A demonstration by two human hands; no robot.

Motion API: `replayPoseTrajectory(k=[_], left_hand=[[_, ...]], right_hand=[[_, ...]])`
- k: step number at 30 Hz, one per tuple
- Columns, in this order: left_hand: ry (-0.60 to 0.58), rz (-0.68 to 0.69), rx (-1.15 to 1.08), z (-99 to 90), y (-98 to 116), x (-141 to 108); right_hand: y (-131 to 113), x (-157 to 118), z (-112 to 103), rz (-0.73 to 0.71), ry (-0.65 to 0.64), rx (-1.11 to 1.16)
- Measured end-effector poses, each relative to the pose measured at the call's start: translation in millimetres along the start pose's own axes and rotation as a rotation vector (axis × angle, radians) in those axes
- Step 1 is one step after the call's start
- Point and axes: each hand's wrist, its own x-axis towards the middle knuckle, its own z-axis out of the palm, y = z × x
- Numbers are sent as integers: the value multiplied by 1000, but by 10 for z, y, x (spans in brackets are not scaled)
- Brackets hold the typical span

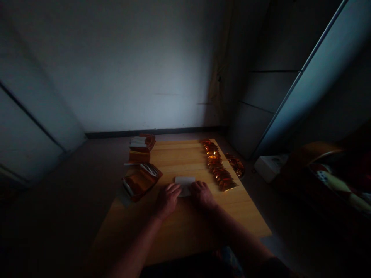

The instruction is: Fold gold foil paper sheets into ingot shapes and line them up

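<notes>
A small pale sheet of paper (184,180) lies on the wooden table in front of me. My left hand (169,199) is at its left edge, with the fingers closed together on the paper. At the right edge, my right hand (203,194) has its fingers curled onto the same sheet. Fingertip detail is dim. Left of my hands is a stack of orange-gold sheets (140,181) with pale strips on it. A long row of shiny folded gold pieces (223,178) runs along the table's right side.
The wooden table (174,156) stands near a pale wall. More gold sheets (139,155) and a reddish bundle (147,141) sit at its back left. Beyond the right edge are a heap of shiny pieces (236,165) and a white box (268,168).
</notes>
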Motion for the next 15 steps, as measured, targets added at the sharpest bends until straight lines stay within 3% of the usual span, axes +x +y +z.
replayPoseTrajectory(k=[15], left_hand=[[-115,-59,44,-100,16,-8]], right_hand=[[44,-85,5,0,-3,14]])
